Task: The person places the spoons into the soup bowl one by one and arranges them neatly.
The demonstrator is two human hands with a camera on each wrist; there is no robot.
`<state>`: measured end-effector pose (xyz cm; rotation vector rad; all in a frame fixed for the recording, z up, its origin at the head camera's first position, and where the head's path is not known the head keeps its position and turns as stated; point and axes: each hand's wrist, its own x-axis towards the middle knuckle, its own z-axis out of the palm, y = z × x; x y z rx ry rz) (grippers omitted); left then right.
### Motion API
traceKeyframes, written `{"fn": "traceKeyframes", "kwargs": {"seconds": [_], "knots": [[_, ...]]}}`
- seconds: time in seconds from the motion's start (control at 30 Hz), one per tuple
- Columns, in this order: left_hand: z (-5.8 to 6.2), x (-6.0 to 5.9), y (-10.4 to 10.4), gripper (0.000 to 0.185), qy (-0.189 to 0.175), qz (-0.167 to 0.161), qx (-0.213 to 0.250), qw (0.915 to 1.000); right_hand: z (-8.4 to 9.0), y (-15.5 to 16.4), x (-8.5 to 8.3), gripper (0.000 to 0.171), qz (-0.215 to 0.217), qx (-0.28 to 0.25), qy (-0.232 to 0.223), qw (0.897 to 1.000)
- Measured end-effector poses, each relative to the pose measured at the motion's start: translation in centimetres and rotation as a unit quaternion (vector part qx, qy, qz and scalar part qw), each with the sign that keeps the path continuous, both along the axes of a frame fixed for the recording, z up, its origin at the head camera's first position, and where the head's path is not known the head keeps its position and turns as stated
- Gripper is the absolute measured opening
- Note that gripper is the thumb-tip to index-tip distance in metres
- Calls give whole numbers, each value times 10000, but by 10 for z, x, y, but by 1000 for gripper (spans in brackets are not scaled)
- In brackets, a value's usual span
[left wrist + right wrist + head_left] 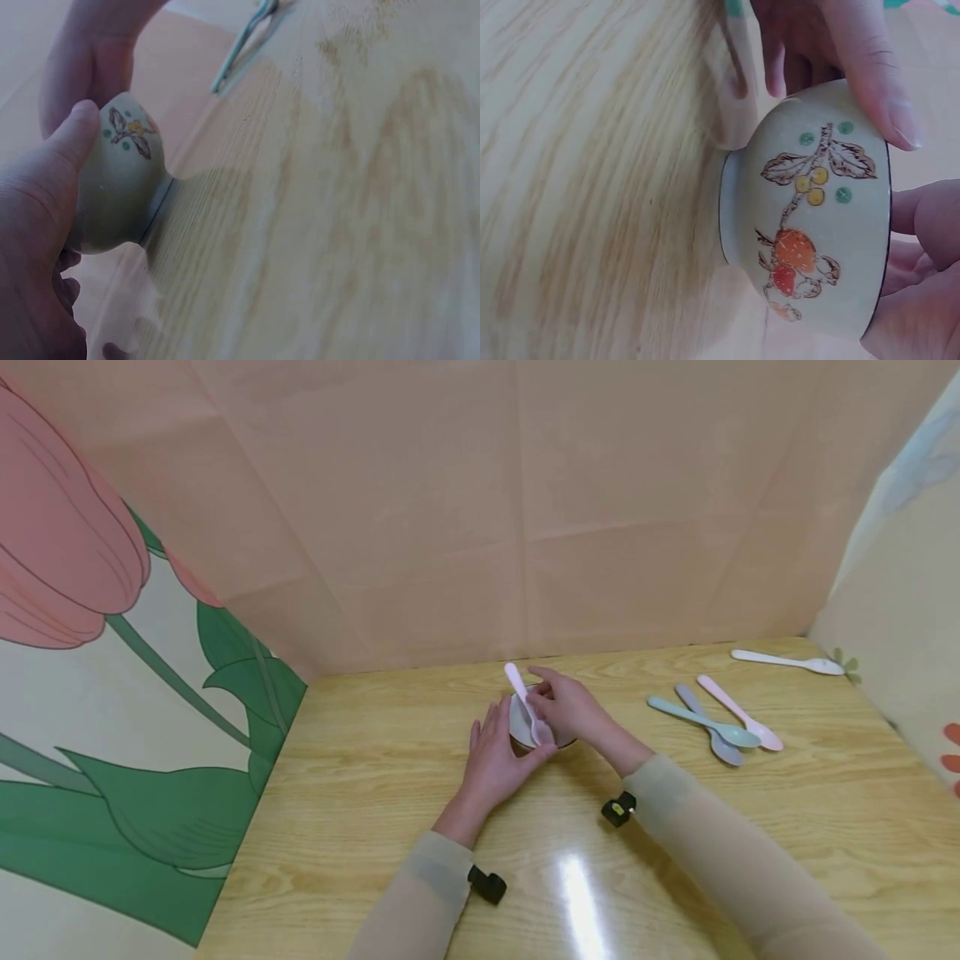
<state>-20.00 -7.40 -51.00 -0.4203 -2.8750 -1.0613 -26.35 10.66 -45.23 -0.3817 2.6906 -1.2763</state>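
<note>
A small cream bowl (518, 723) stands on the wooden table, a leaf-and-fruit pattern on its outside showing in the right wrist view (810, 217). My left hand (495, 760) grips it from the left, thumb along the near rim and fingers round the far side. Inside the bowl leans a pale pink spoon (540, 732), its handle sticking up past the far rim. Over the right side of the bowl, my right hand (573, 706) pinches the spoon's handle with curled fingertips. The bowl hides those fingertips in the right wrist view.
To the right lie a teal spoon (701, 720), a grey-purple spoon (724, 750) and a pink spoon (738, 712), crossed over one another. A white spoon (787, 661) lies farther back near the right wall. A pinkish backdrop (420, 527) rises behind the table (360, 793).
</note>
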Motion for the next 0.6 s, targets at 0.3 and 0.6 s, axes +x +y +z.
{"fn": "traceKeyframes", "kwargs": {"seconds": [0.3,0.6], "knots": [[-2,-1,1,113,20,69,6,10000,9,12,6,56,-183,-249,343,9989],[0,-1,1,116,49,55,-2,10000,19,30,18,61,-450,-254,431,9977]]}}
